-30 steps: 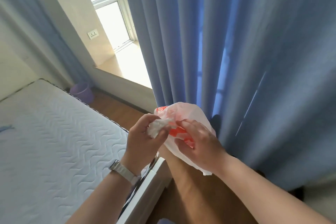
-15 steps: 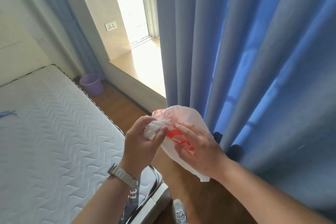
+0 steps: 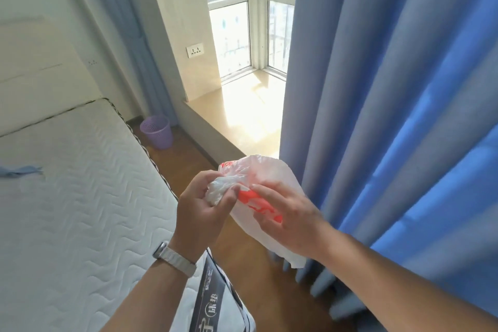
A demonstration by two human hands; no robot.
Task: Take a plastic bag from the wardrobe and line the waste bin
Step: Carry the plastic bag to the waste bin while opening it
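Note:
A thin white plastic bag with red print hangs between both hands at the centre of the head view. My left hand, with a metal watch on its wrist, pinches the bag's crumpled top. My right hand grips the bag's side over the red print. The bag's lower end dangles below my right wrist. A small purple waste bin with a perforated rim stands on the wooden floor in the far corner, between the mattress and the window ledge, well beyond my hands.
A bare white quilted mattress fills the left side. Long blue curtains hang along the right, reaching the floor. A narrow strip of wooden floor runs between them toward the bin. A stone window ledge juts out beside it.
The view has swung left and forward: the bin, ledge and window have moved toward the centre and grown nearer. Both hands keep the same hold on the bag.

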